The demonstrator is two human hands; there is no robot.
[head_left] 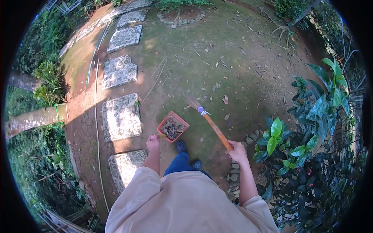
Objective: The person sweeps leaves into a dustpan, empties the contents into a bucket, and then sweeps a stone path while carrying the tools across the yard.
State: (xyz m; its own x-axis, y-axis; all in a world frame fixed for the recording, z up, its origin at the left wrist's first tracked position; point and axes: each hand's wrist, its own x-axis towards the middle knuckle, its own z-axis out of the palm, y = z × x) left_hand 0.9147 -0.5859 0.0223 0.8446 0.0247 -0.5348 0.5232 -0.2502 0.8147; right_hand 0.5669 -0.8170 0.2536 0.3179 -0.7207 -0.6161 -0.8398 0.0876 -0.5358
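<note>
My left hand (pixel 153 143) is wrapped round the short handle of an orange-red dustpan (pixel 160 126). Dry brown leaves (pixel 173 128) lie heaped inside the pan, which is just ahead of my feet. In my right hand (pixel 237 151) is the orange handle of a broom (pixel 216 130), gripped near its end. The broom slants forward and to the left, with purple and white binding above its bristles (pixel 191 102). Its bristle end is over the mossy ground, a little beyond the dustpan and to its right.
Stone slabs (pixel 122 116) form a path on the left, with a long thin pole (pixel 96 116) beside them. Leafy shrubs (pixel 303 143) and small border stones (pixel 235 171) stand close on my right. Scattered leaves (pixel 225 99) dot the ground ahead. A stone ring (pixel 181 22) surrounds a small plant.
</note>
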